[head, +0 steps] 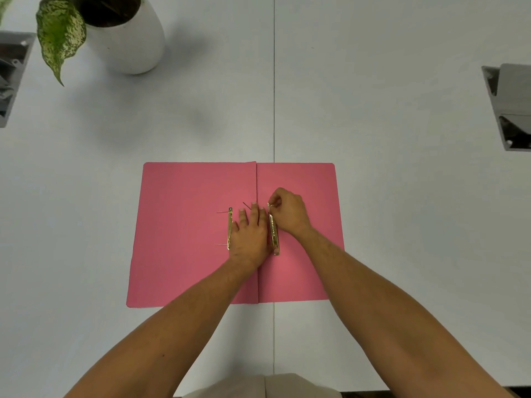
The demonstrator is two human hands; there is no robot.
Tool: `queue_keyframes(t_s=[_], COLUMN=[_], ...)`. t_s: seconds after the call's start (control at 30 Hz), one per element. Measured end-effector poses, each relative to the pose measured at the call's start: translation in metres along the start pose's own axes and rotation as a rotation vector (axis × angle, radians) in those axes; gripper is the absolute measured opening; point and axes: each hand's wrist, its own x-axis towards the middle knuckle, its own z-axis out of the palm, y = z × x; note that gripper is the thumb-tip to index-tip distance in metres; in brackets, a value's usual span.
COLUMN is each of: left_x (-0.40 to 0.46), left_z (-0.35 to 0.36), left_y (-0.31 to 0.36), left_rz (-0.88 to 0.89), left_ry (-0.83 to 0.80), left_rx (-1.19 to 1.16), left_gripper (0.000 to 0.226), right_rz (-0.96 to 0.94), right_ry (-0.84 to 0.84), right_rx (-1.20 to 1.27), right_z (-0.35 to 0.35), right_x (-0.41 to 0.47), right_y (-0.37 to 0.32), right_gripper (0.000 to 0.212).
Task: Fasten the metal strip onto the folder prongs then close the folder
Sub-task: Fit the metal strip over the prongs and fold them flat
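A pink folder (186,239) lies open and flat on the white table. A gold metal strip (273,234) lies just right of the fold, lengthwise. A second gold metal piece (230,228) with two thin prongs pointing left sits on the left leaf. My left hand (248,237) rests flat on the folder between the two metal pieces, fingers spread, touching the strip's left side. My right hand (287,211) pinches the far end of the gold strip with thumb and forefinger. A thin prong sticks up near my left fingertips.
A white plant pot (129,44) with a speckled green leaf (59,38) stands at the back left. Grey metal brackets sit at the left edge (11,76) and right edge (508,107). A seam (273,81) runs down the table's middle.
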Motion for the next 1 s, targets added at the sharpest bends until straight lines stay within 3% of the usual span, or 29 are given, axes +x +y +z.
queue_keyframes(t_s=[0.13, 0.3, 0.43, 0.63, 0.8, 1.0], left_x=[-0.002, -0.006, -0.008, -0.011, -0.018, -0.031], left_z=[0.000, -0.001, -0.007, -0.019, -0.023, -0.024], left_y=[-0.006, -0.015, -0.020, -0.032, -0.046, -0.056], left_rz=[0.006, 0.035, 0.044, -0.027, -0.019, -0.050], left_ry=[0.008, 0.155, 0.255, 0.303, 0.194, 0.272], left_rx=[-0.038, -0.118, -0.294, -0.555, -0.733, -1.070], left_gripper=[0.103, 0.052, 0.030, 0.022, 0.018, 0.015], right_rz=[0.094, 0.183, 0.185, 0.176, 0.178, 0.223], right_ry=[0.016, 0.075, 0.078, -0.008, -0.155, -0.118], right_rx=[0.279, 0.546, 0.734, 0.859, 0.803, 0.820], right_z=[-0.005, -0.016, -0.019, -0.015, -0.009, -0.010], right_x=[-0.010, -0.022, -0.032, -0.048, -0.058, -0.054], right_y=[-0.004, -0.005, -0.013, -0.020, -0.022, -0.027], right_gripper=[0.022, 0.022, 0.021, 0.019, 0.021, 0.017])
